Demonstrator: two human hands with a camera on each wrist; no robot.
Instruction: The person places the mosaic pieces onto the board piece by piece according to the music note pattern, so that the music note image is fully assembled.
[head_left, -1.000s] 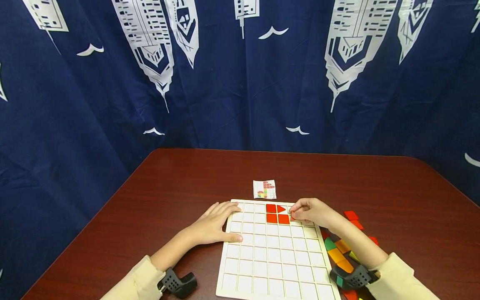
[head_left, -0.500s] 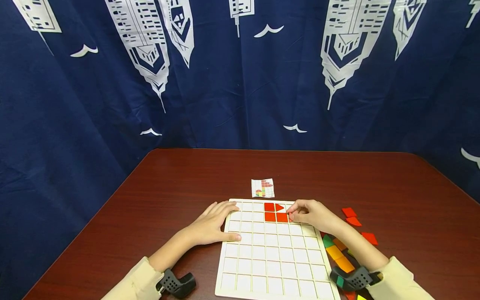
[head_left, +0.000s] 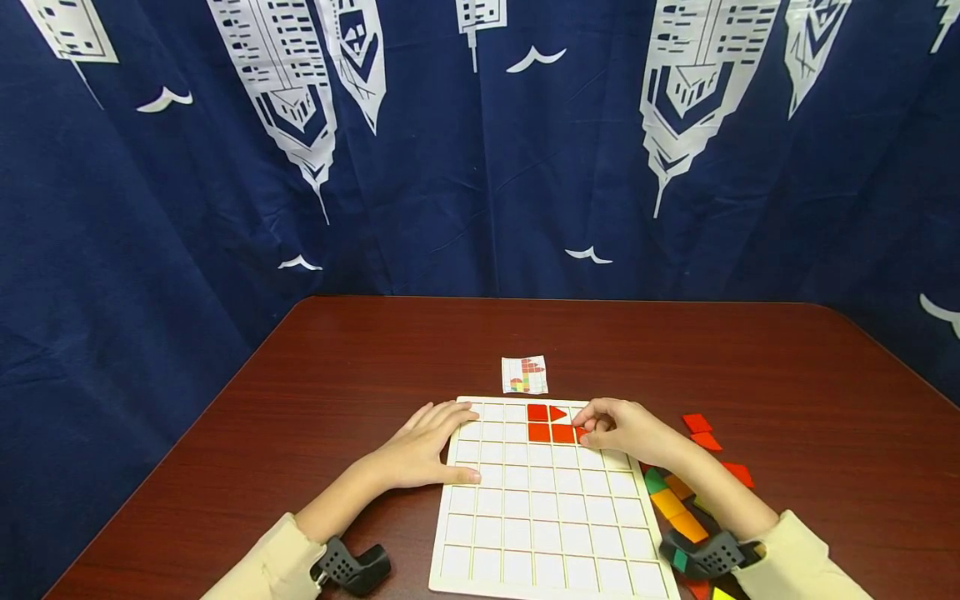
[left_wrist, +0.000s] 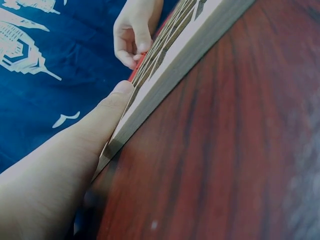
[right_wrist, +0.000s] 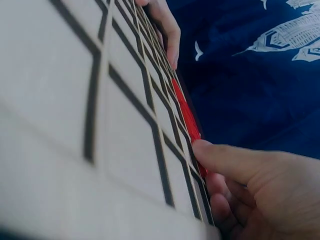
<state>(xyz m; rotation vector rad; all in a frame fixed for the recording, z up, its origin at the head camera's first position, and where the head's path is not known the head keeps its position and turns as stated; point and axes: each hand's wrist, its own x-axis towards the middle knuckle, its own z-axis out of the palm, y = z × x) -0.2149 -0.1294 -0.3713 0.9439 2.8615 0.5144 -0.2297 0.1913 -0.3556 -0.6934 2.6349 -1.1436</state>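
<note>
A white gridded board point(head_left: 542, 533) lies on the table. My left hand point(head_left: 423, 447) rests on its left edge with the fingers spread and the thumb point(left_wrist: 122, 87) over the side. At the far right part of the grid, my right hand point(head_left: 626, 429) pinches a small red tile point(head_left: 581, 432) between thumb and curled fingertips, down at a cell in the second row. The fingers hide most of this tile. Directly left of it sits a red square tile point(head_left: 562, 433), with more red tiles, among them a red triangle point(head_left: 557, 413), in the top two rows.
A small printed pattern card point(head_left: 524, 375) lies just beyond the board. Right of the board are loose tiles: orange ones point(head_left: 678, 515), a green one point(head_left: 655, 481) and several red ones point(head_left: 696, 423), partly under my right forearm. A blue printed curtain point(head_left: 450, 167) hangs behind the table.
The red tile at my right fingertips now shows flatter in its cell beside the red square. My right fingers have shifted only slightly. The left hand keeps its place on the board; the view moved a little.
</note>
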